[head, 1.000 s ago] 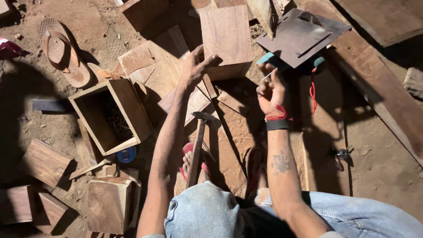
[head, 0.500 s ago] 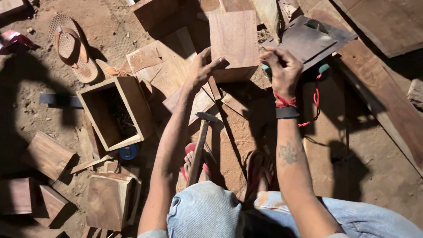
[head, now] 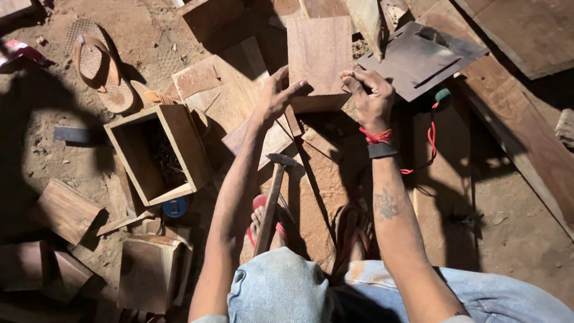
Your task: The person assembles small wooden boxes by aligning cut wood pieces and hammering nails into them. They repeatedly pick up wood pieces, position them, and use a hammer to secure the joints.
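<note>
Right hand [head: 369, 91] now at the near right corner of the square board [head: 320, 55], fingers curled and pinched on that corner; a second ago it sat lower and further right, with a small teal-tipped thing near the fingers; whether anything small is in the pinch now, cannot tell. Left hand [head: 276, 96] open, fingers spread, palm and fingertips resting on the board's near left edge; it has stayed there, moving only slightly. Both hands thus on the same board, which lies flat on the ground among offcuts, just ahead of the knees; reads as the board being steadied and lined up.

Hammer [head: 272, 200] lies untouched between the arms, head toward the board, handle toward the lap; no hand on it. Foot in a red sandal [head: 263, 222] just beside the handle. Dark metal plate [head: 418, 57] to the right of the board, near the right hand; a teal knob with a red cord [head: 431, 128] below it. Open wooden box [head: 156, 152] to the left, well apart; loose sandal [head: 95, 66] further off on the dirt. Scrap boards crowd the near side of the work; deep shadow over the ground beneath the arms.
</note>
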